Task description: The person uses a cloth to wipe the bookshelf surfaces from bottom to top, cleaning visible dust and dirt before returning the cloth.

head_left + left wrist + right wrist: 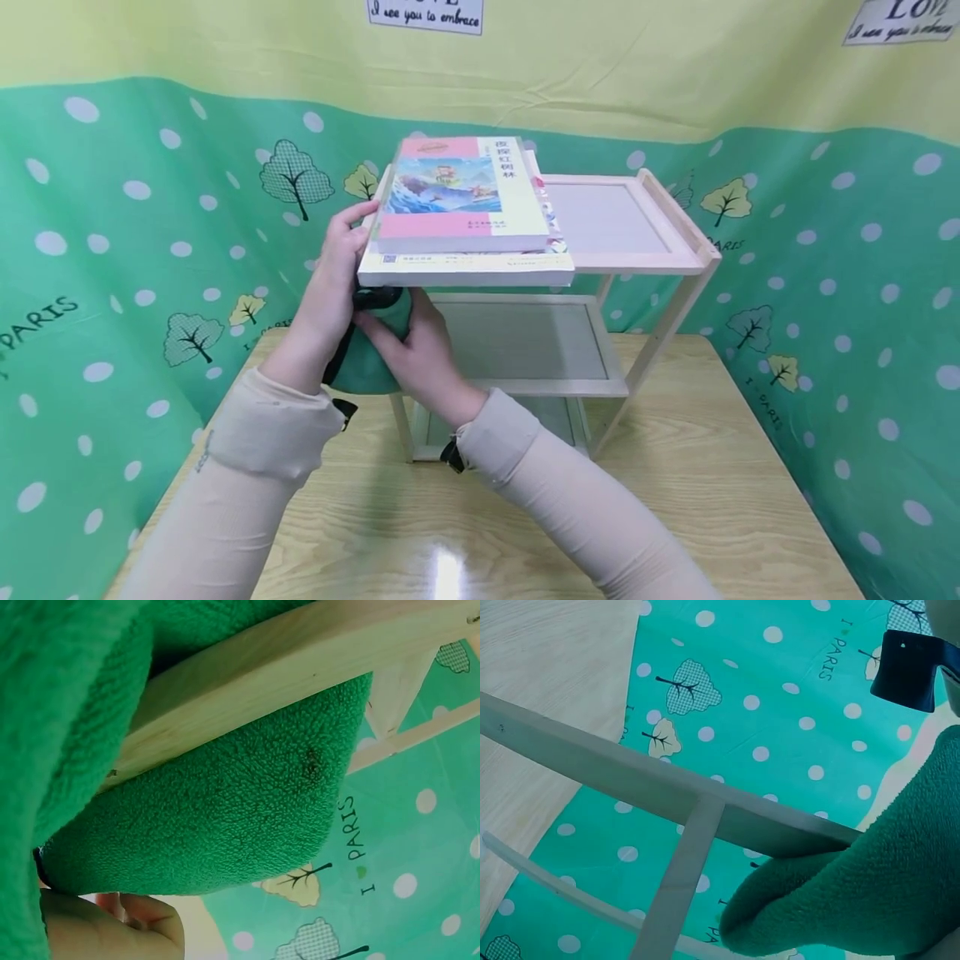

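Observation:
A green fleecy cloth (367, 362) with a black part at its upper edge hangs at the left end of a wooden shelf cart (675, 325). My right hand (423, 354) grips this cloth, its thumb lying across the front. Higher up and further left, my left hand (330, 275) holds the cloth's upper side beside the books, with some fingers hidden. In the left wrist view, the cloth (225, 802) wraps past a wooden bar (262, 671), and curled fingers (154, 919) show at its edge. The right wrist view shows a cloth fold (840, 900) against the frame.
A pink-covered book (450, 187) lies on a larger white book (465, 268) at the top shelf's left end. Below are two lower shelves (525, 337). The cart stands on a wood-grain table (675, 500), with a green dotted curtain (150, 250) around it.

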A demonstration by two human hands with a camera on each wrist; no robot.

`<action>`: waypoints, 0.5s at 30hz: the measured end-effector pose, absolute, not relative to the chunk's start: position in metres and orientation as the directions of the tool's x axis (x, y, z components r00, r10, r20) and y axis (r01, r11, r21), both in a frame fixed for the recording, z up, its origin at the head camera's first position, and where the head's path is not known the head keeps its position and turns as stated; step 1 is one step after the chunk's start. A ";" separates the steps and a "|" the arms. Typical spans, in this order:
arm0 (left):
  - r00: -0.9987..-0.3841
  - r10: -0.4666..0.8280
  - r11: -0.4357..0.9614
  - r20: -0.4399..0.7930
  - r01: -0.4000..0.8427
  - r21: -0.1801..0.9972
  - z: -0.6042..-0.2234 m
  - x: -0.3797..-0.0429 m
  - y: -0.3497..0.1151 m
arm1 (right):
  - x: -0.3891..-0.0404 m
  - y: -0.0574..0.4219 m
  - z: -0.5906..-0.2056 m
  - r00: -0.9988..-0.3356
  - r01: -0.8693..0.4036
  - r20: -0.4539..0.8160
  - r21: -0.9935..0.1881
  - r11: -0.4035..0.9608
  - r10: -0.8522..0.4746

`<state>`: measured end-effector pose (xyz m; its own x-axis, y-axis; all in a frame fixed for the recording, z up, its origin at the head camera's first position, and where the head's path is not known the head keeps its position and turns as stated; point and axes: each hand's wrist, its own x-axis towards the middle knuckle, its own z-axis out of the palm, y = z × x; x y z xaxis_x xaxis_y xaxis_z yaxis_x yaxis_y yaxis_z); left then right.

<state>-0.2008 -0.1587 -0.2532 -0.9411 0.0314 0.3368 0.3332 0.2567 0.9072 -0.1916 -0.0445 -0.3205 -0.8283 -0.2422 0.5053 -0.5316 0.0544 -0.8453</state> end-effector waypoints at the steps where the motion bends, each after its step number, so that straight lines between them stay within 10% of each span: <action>1: -0.940 0.036 0.256 0.338 0.336 0.907 -0.254 -0.201 -0.159 | -0.192 -0.044 -0.321 -0.830 -0.527 0.498 -0.848 0.061 -0.252; 15: -0.928 0.053 0.202 0.369 0.371 0.906 -0.256 -0.204 -0.159 | -0.191 -0.045 -0.339 -0.826 -0.515 0.467 -0.853 0.084 -0.316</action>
